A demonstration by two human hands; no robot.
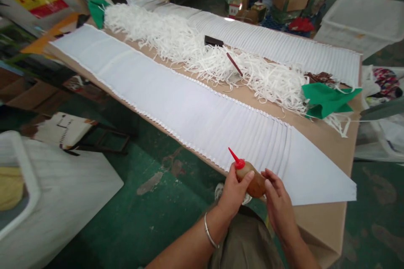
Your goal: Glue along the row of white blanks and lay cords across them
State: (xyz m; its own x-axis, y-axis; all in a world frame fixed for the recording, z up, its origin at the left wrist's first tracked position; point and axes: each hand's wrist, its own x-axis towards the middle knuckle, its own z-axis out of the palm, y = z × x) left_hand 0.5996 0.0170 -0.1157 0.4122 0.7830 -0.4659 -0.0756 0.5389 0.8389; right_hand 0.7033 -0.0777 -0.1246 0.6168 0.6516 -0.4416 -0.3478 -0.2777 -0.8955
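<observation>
A small squeeze bottle [252, 178] of brownish glue with a red pointed nozzle [236, 159] is held at the near edge of the table. My left hand [233, 191] is wrapped round its neck, thumb on top. My right hand [277, 201] cups the bottle's base with curled fingers. The nozzle points up and left, close to the edge of a long row of overlapped white paper sheets [176, 101] laid along the brown table [318, 227]. A silver bangle [210, 231] sits on my left wrist.
A heap of white paper strips [202, 50] runs down the table's middle, with a dark stick [234, 64] and a dark block [213, 40] on it. Green cloths [326, 98] lie at both ends. A second paper row [284, 46] lies beyond. White bins [362, 21] and boxes stand around on the green floor.
</observation>
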